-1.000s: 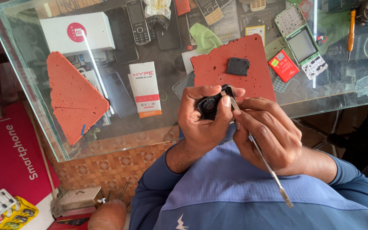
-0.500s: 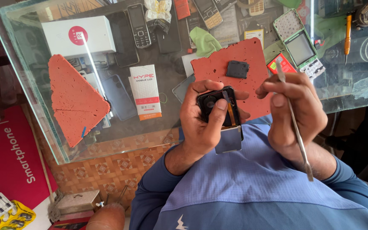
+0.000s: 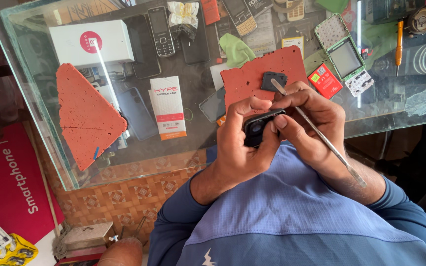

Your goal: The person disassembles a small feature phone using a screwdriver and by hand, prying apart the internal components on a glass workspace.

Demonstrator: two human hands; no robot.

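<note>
A: Glass counter (image 3: pixel 124 162) of a small repair shop, w/ phones and parts lying on top and under the glass. What is in the hands?

B: Small black phone part (image 3: pixel 261 127), looks like a camera module w/ a round lens; I cannot tell more. It is held in the air just in front of the counter edge, above the person's blue shirt (image 3: pixel 292 216), not resting on anything.

A: How are the fingers?

B: Left hand (image 3: pixel 240 148) pinches the part, thumb on the top edge, other fingers curled behind it. Right hand (image 3: pixel 311 123) also touches it w/ the thumb at the right end, and its fingers press together around a thin metal pry tool (image 3: pixel 321 139). The tool's one tip points up toward the red mat (image 3: pixel 252 79); the other end lies along the wrist.

A: What could go wrong?

B: I think three things. The part has no support below, so if the pinch slips it can fall on the lap or the floor. The thumbs are very near the lens, so a smear or scratch is possible. Also the metal tool is stiff; too much force near the part can crack it or slide into a finger.

A: And around?

B: A small dark square piece (image 3: pixel 273 81) sits on the red mat, close behind the hands. A green keypad phone (image 3: pixel 343 51) lies to the right, a triangular red mat (image 3: pixel 87 116) well apart on the left.
</note>
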